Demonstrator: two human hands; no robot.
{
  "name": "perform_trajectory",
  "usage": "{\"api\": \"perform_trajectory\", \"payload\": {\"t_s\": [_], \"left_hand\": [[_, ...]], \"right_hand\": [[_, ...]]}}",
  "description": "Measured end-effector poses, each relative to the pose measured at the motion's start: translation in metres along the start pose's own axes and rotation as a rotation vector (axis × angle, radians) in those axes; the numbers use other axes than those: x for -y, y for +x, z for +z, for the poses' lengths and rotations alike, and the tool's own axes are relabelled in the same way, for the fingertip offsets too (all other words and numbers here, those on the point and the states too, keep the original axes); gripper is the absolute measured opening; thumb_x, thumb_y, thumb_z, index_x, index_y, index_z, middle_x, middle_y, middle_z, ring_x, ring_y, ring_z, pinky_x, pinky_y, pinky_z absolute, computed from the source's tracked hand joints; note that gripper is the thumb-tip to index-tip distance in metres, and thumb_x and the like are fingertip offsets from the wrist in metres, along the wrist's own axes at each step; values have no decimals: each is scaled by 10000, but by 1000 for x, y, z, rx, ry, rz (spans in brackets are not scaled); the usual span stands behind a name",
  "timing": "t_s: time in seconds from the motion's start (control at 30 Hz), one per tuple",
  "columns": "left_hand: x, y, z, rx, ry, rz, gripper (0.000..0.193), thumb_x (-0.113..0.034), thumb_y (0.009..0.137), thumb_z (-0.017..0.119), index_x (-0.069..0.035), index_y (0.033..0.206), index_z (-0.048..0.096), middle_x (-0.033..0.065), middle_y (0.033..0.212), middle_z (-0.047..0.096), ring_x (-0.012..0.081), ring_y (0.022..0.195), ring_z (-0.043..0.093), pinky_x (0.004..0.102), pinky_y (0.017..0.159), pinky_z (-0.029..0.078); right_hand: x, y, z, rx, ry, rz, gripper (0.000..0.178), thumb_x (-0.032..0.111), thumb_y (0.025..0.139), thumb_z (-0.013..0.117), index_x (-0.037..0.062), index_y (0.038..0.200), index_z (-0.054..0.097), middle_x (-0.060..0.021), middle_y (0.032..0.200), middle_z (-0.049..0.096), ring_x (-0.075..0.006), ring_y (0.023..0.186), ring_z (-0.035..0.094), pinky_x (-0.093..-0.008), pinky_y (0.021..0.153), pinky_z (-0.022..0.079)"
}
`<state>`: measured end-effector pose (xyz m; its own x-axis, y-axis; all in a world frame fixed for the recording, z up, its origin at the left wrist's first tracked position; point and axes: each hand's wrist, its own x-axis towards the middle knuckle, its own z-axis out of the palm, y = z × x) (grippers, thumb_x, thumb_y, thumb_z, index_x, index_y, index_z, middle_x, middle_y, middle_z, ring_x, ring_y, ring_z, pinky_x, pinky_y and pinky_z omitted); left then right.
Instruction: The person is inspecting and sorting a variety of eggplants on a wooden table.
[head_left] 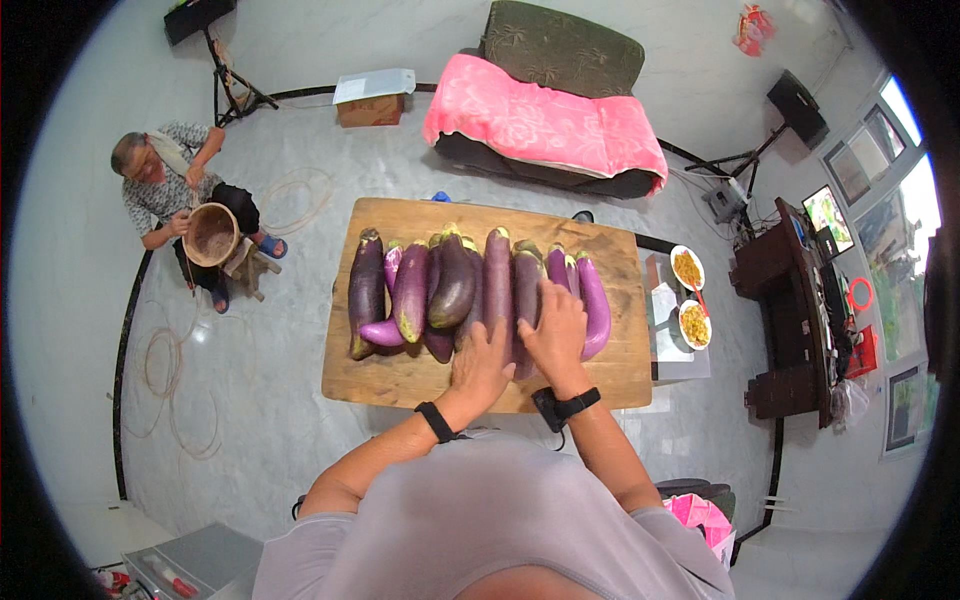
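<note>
Presently, the left hand (484, 366) and right hand (557, 336) rest, fingers apart, upon purple eggplants (497, 270) lined across the wooden tabletop (626, 300).

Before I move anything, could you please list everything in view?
Table: one, brown, centre
Eggplants: about a dozen, overlapping, purple, on the table
Food bowls: two, white, right of the table
Couch: one, dark, pink-covered, far side
Speakers: two, black, far left and right
Box: one, brown, beside far wall
Seated person: one, patterned top, left
Basin: one, brown, held by that person
Stool: one, pale brown, beneath them
Desk: one, dark brown, right
Screen: one, green picture, on desk
Windows: several, pale-framed, right wall
Wristbands: two, black, on the wrists
Left hand: one, bare, on eggplants
Right hand: one, bare, on eggplants
</note>
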<state>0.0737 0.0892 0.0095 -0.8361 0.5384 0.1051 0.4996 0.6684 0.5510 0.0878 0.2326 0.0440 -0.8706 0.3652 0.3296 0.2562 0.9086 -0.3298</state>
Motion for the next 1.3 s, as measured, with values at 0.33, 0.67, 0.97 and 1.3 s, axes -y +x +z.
{"api": "perform_trajectory", "payload": {"t_s": [0.33, 0.67, 0.97, 1.3], "left_hand": [[7, 43, -4, -216, -72, 200, 326, -84, 779, 631, -23, 1076, 510, 189, 989, 488, 374, 908, 548, 466, 717, 499], [-2, 24, -12, 146, -68, -49, 817, -184, 749, 732, -74, 1438, 307, 250, 1154, 408, 443, 1031, 531, 467, 830, 501], [4, 20, -19, 281, -57, -52, 1012, -180, 661, 795, -102, 1486, 215, 228, 1163, 379, 432, 1011, 530, 458, 811, 517], [6, 16, -3, 206, -54, -64, 1009, -234, 684, 797, -140, 1502, 214, 211, 1149, 378, 417, 1050, 500, 490, 796, 507]], "right_hand": [[-39, -67, -9, 704, 228, 373, 693, 356, 822, 685, -68, 1302, 421, -229, 993, 635, -359, 785, 641, -428, 697, 527], [-42, -72, 59, 291, 1056, 675, 561, 252, 858, 716, -68, 1240, 459, -125, 1094, 607, -173, 967, 599, -308, 811, 511], [-16, -71, 34, 184, 1237, 753, 497, 197, 806, 750, -59, 1154, 505, -118, 1019, 613, -159, 837, 612, -293, 712, 515], [-40, -103, -5, 237, 1821, 731, 591, 357, 818, 725, 35, 1273, 526, -82, 1188, 618, -200, 1039, 604, -354, 918, 494]]}}
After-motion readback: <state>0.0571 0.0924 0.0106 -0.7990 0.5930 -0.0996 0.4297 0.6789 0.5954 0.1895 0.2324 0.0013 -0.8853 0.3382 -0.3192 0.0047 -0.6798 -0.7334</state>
